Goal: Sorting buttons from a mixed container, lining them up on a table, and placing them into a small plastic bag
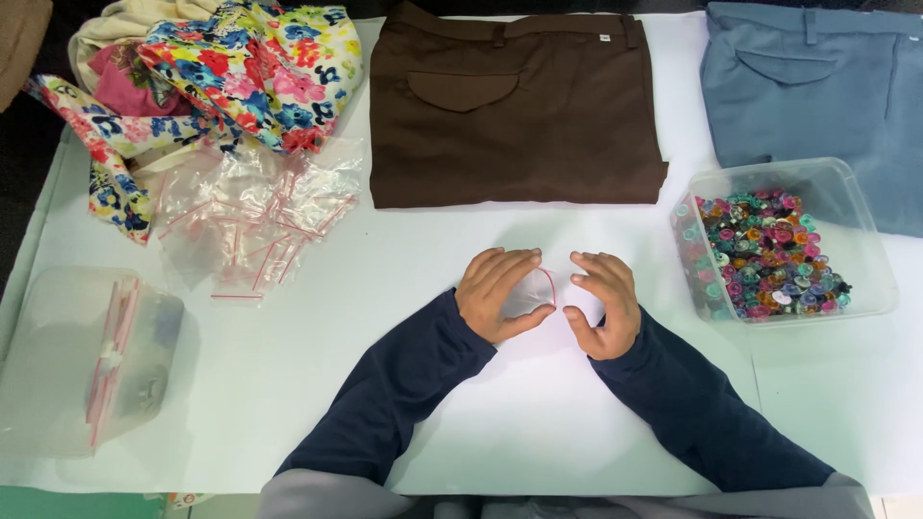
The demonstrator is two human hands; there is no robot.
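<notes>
My left hand (495,292) holds a small clear zip bag with a red strip (538,288) against the white table (433,413), thumb and fingers pinching it. My right hand (604,303) hovers just to the right of the bag with fingers spread and curved, holding nothing that I can see. Both arms wear dark blue sleeves. To the right stands a clear plastic tub (860,259) filled with several small colourful buttons (764,255).
Folded brown trousers (510,106) lie at the back centre, folded blue trousers (817,96) at the back right. Floral cloth (250,67) is heaped at the back left above a pile of empty zip bags (250,216). A clear container of bags (87,356) sits at the left.
</notes>
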